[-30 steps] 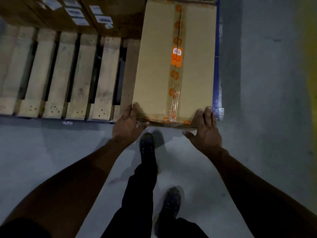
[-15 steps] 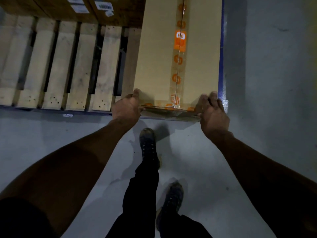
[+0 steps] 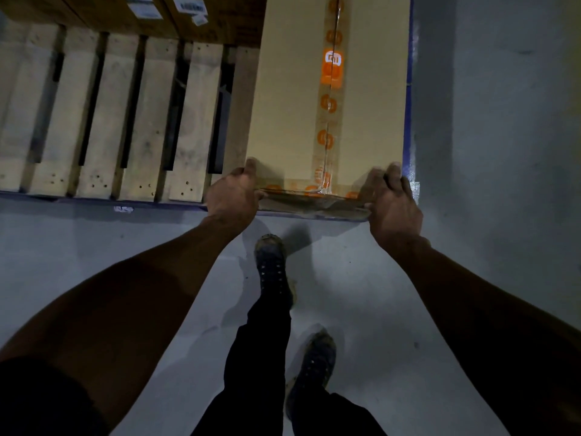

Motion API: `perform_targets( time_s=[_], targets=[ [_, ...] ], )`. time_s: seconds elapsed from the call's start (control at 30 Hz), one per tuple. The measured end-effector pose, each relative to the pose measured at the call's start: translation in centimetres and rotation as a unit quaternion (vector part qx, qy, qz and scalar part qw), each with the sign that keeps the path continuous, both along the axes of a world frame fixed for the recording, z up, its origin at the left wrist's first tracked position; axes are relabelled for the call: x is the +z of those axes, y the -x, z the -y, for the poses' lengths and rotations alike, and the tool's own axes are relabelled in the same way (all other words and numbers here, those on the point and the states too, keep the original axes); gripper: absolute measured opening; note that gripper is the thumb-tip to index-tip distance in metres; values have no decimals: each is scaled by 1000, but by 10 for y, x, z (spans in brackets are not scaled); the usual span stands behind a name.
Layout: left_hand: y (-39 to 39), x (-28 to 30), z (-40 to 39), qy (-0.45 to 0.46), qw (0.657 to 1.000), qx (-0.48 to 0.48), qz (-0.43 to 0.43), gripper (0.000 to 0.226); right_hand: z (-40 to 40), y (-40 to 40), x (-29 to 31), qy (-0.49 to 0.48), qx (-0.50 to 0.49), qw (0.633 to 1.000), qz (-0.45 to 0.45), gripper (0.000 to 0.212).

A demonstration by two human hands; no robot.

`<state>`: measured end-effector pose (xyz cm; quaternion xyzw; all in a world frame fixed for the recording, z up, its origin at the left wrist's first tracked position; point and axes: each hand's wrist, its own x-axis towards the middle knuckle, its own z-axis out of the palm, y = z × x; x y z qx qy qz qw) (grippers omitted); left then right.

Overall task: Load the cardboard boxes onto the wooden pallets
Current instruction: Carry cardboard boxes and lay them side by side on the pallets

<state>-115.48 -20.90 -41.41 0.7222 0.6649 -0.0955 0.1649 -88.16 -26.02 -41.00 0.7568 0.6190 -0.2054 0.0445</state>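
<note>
A long cardboard box (image 3: 289, 99) lies flat on the right end of the wooden pallet (image 3: 103, 121), its length running away from the person. A strip of clear tape printed with orange logos (image 3: 330, 99) runs down the middle of its top face and folds over the near end. The near end of the box sits about level with the pallet's front edge.

The left hand (image 3: 231, 196) grips the near left corner of the box, thumb on the top face and the fingers curled down around the corner. The right hand (image 3: 394, 204) grips the near right corner in the same way, its fingers bent over the top edge. The taped near end of the box lies between the two hands.

To the left of the left hand, the bare slats of the pallet stretch away, with dark gaps between them. Beyond those slats, far from both hands, darker cardboard boxes (image 3: 132, 14) with white labels stand on the pallet, just beside the long box's far left side. A blue edge (image 3: 408, 89) shows just past the right hand, along the right side of the box. Below the hands, the person's dark trousers and two shoes (image 3: 272, 265) stand on the grey floor (image 3: 503, 152).
</note>
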Motion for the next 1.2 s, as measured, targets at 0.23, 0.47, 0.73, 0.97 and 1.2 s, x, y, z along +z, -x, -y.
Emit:
perform_targets(
  time_s=[0.23,0.47,0.73,0.97,1.2],
  targets=[
    [-3,4,1,19,1000,15,10,71,-3,0,0,16,-8,1000,-1,75],
    [-12,20,9,56,994,83,41,48,1,19,26,63,-30,998,0,69],
    [-16,122,16,83,979,157,95,52,-2,55,129,64,-39,995,-69,50],
    [-18,225,-3,52,976,176,120,51,-30,74,233,43,-52,992,-110,54],
    [-58,299,-38,23,986,119,112,51,-58,22,310,14,-124,985,-122,58]
  ],
)
